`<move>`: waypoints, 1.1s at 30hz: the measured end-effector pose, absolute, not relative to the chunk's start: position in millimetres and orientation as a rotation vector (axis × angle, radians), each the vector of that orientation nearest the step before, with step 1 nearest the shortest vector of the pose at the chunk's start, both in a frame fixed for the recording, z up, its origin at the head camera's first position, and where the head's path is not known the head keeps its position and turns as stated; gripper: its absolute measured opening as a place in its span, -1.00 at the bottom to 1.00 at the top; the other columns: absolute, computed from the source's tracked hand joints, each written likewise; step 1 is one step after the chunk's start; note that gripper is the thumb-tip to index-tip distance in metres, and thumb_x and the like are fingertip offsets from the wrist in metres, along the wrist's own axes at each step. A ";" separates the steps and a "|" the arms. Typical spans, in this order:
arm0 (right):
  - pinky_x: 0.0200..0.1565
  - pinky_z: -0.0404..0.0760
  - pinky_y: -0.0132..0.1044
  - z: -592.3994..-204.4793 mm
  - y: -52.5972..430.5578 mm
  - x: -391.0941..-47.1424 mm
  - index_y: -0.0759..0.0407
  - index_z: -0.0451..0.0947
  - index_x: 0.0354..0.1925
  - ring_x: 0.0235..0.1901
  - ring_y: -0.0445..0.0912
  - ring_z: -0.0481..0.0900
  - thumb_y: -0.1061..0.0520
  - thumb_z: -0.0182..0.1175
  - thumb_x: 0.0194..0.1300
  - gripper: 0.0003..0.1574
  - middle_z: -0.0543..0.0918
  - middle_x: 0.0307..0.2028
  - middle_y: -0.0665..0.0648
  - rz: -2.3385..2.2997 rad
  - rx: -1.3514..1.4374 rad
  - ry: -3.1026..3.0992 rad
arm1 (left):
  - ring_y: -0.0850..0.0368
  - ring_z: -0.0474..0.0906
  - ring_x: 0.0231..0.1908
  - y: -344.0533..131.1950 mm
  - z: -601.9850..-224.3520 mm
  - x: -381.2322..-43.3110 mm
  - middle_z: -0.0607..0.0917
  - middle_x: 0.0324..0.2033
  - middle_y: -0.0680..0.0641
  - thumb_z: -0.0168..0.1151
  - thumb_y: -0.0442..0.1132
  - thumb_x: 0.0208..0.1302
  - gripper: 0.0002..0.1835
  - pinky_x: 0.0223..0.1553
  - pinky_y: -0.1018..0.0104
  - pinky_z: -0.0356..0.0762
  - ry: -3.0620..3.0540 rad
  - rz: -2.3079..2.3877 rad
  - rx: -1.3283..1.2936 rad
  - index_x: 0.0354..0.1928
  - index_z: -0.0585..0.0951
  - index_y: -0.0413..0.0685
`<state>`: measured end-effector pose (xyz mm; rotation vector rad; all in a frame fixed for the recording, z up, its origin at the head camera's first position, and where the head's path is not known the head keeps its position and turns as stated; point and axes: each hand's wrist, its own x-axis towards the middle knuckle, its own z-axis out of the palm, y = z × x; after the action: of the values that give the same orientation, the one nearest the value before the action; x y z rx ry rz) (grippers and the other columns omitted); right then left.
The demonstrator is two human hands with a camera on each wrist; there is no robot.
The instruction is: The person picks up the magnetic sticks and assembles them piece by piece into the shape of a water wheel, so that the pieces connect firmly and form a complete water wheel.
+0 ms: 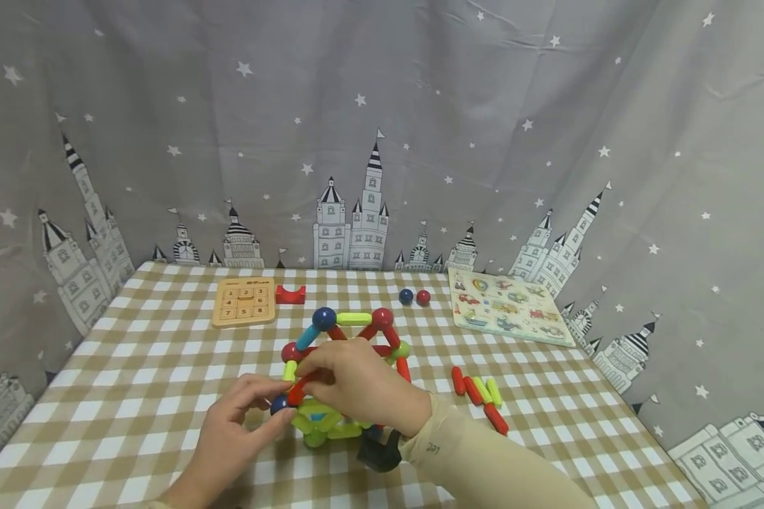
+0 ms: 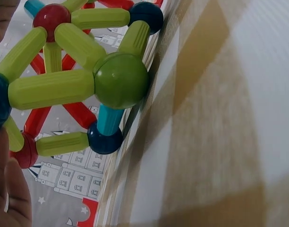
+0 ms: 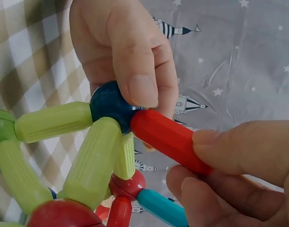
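A frame of magnetic rods and balls in lime green (image 2: 121,80), red and blue stands on the checked cloth in the head view. At its left corner, my left hand (image 1: 235,424) holds a dark blue ball (image 3: 111,106) between thumb and fingers. My right hand (image 1: 359,382) pinches a red magnetic rod (image 3: 170,142) by one end; the rod's other end meets that blue ball, near the left thumb. Lime green rods (image 3: 55,122) also join the ball. In the head view the right hand and forearm hide part of the frame.
Several loose red and lime green rods (image 1: 472,390) lie to the right. Farther back are a wooden number puzzle (image 1: 244,322), a red arch block (image 1: 290,297), a blue ball (image 1: 406,296), a red ball (image 1: 423,297) and a picture board (image 1: 516,311). Behind hangs a grey curtain (image 1: 420,85).
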<state>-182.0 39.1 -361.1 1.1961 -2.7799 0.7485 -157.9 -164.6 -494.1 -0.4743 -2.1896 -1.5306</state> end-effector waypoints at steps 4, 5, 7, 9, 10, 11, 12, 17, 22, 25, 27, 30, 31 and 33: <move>-0.19 0.55 -0.68 -363.9 37.4 -181.0 0.15 0.77 -0.05 -0.30 -0.46 0.61 0.23 0.43 0.30 -0.77 0.81 -0.17 -0.06 0.797 1.200 -2.728 | 0.32 0.56 -0.19 -162.2 -492.6 -157.1 0.63 -0.14 0.14 0.54 -0.31 0.18 -0.71 -0.16 0.53 0.60 -2.206 -1.473 -0.404 -0.08 0.76 0.18; -0.19 0.54 -0.68 -364.0 38.4 -180.3 0.16 0.76 -0.04 -0.31 -0.46 0.60 0.21 0.43 0.31 -0.76 0.81 -0.16 -0.04 0.803 1.206 -2.709 | 0.32 0.56 -0.20 -161.5 -492.4 -156.8 0.63 -0.13 0.14 0.53 -0.32 0.19 -0.73 -0.17 0.54 0.59 -2.208 -1.464 -0.389 -0.11 0.76 0.17; -0.18 0.55 -0.65 -360.9 45.2 -177.8 0.16 0.75 -0.01 -0.29 -0.43 0.61 0.17 0.44 0.31 -0.72 0.81 -0.14 -0.02 0.841 1.188 -2.660 | 0.32 0.56 -0.20 -159.7 -491.3 -155.6 0.62 -0.13 0.15 0.52 -0.30 0.22 -0.76 -0.16 0.55 0.59 -2.225 -1.462 -0.353 -0.13 0.74 0.17; -0.19 0.60 -0.59 -355.4 60.1 -175.7 0.16 0.75 -0.02 -0.29 -0.36 0.63 0.17 0.44 0.31 -0.73 0.80 -0.15 0.01 0.929 1.139 -2.575 | 0.32 0.55 -0.21 -157.6 -490.2 -154.7 0.62 -0.12 0.15 0.51 -0.28 0.23 -0.79 -0.16 0.56 0.58 -2.237 -1.461 -0.323 -0.14 0.73 0.16; -0.20 0.63 -0.54 -352.2 71.1 -175.2 0.16 0.75 -0.05 -0.29 -0.31 0.64 0.18 0.43 0.31 -0.76 0.79 -0.16 0.02 0.972 1.085 -2.530 | 0.32 0.55 -0.21 -156.6 -489.7 -154.3 0.61 -0.13 0.15 0.51 -0.28 0.24 -0.79 -0.17 0.56 0.57 -2.242 -1.460 -0.311 -0.14 0.72 0.16; -0.20 0.65 -0.49 -349.0 84.3 -175.3 0.15 0.76 -0.08 -0.29 -0.27 0.65 0.19 0.43 0.31 -0.79 0.79 -0.18 0.02 1.013 1.005 -2.491 | 0.31 0.55 -0.21 -155.7 -489.3 -154.2 0.61 -0.13 0.15 0.51 -0.28 0.24 -0.79 -0.17 0.55 0.57 -2.245 -1.459 -0.305 -0.14 0.72 0.15; -0.20 0.68 -0.43 -346.2 99.1 -176.7 0.15 0.77 -0.11 -0.29 -0.24 0.68 0.21 0.42 0.31 -0.82 0.79 -0.20 0.02 1.078 0.909 -2.458 | 0.30 0.55 -0.21 -154.9 -488.8 -154.2 0.62 -0.13 0.15 0.51 -0.28 0.24 -0.80 -0.17 0.54 0.58 -2.246 -1.461 -0.301 -0.14 0.72 0.15; -0.21 0.70 -0.26 -352.7 180.7 -203.2 0.13 0.79 -0.20 -0.31 -0.11 0.73 0.17 0.38 0.32 -0.90 0.81 -0.27 0.07 1.215 0.327 -2.502 | 0.30 0.52 -0.20 -153.5 -486.9 -156.3 0.62 -0.17 0.14 0.51 -0.26 0.24 -0.80 -0.17 0.57 0.56 -2.259 -1.444 -0.299 -0.13 0.72 0.13; -0.27 0.66 -0.25 -401.9 232.3 -238.2 0.18 0.78 -0.20 -0.35 -0.07 0.71 0.16 0.34 0.31 -0.85 0.78 -0.31 0.09 1.162 -0.045 -2.790 | 0.30 0.51 -0.19 -153.9 -488.3 -157.6 0.61 -0.17 0.13 0.51 -0.22 0.24 -0.80 -0.18 0.53 0.58 -2.301 -1.449 -0.262 -0.12 0.72 0.11; -0.24 0.67 -0.22 -429.8 245.4 -247.2 0.18 0.79 -0.22 -0.34 -0.08 0.70 0.18 0.37 0.25 -0.86 0.77 -0.29 0.07 1.095 -0.152 -2.932 | 0.30 0.51 -0.19 -151.7 -490.3 -157.9 0.62 -0.16 0.14 0.52 -0.20 0.24 -0.79 -0.19 0.50 0.59 -2.318 -1.463 -0.252 -0.11 0.72 0.12; -0.17 0.67 -0.16 -439.7 249.1 -249.1 0.15 0.79 -0.26 -0.28 -0.07 0.67 0.18 0.40 0.18 -0.87 0.76 -0.27 0.05 1.026 -0.188 -2.981 | 0.30 0.52 -0.20 -149.4 -491.7 -158.5 0.62 -0.15 0.13 0.52 -0.22 0.23 -0.79 -0.20 0.50 0.60 -2.308 -1.476 -0.264 -0.11 0.72 0.12; -0.08 0.65 -0.10 -447.3 247.5 -251.9 0.13 0.79 -0.32 -0.22 -0.06 0.63 0.17 0.44 0.09 -0.88 0.74 -0.28 0.03 0.919 -0.177 -3.019 | 0.28 0.52 -0.21 -148.7 -493.3 -158.2 0.62 -0.14 0.11 0.52 -0.27 0.22 -0.78 -0.21 0.51 0.59 -2.276 -1.502 -0.287 -0.13 0.72 0.11; -0.09 0.65 -0.11 -448.8 246.6 -252.8 0.13 0.78 -0.34 -0.24 -0.06 0.62 0.16 0.45 0.08 -0.89 0.74 -0.30 0.03 0.890 -0.170 -3.033 | 0.28 0.52 -0.22 -148.4 -493.4 -158.1 0.62 -0.14 0.11 0.52 -0.27 0.22 -0.78 -0.21 0.51 0.59 -2.270 -1.505 -0.292 -0.13 0.72 0.11; -0.18 0.67 -0.15 -452.6 243.9 -255.0 0.16 0.76 -0.38 -0.32 -0.07 0.62 0.16 0.47 0.10 -0.91 0.73 -0.37 0.03 0.848 -0.122 -3.065 | 0.27 0.52 -0.22 -148.5 -493.1 -158.2 0.61 -0.14 0.11 0.52 -0.29 0.21 -0.78 -0.22 0.51 0.59 -2.260 -1.508 -0.302 -0.13 0.73 0.10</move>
<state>-255.0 243.9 -452.6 -0.1217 -3.0645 0.8475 -158.2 -148.5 -493.1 -0.3016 -2.2600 -1.5083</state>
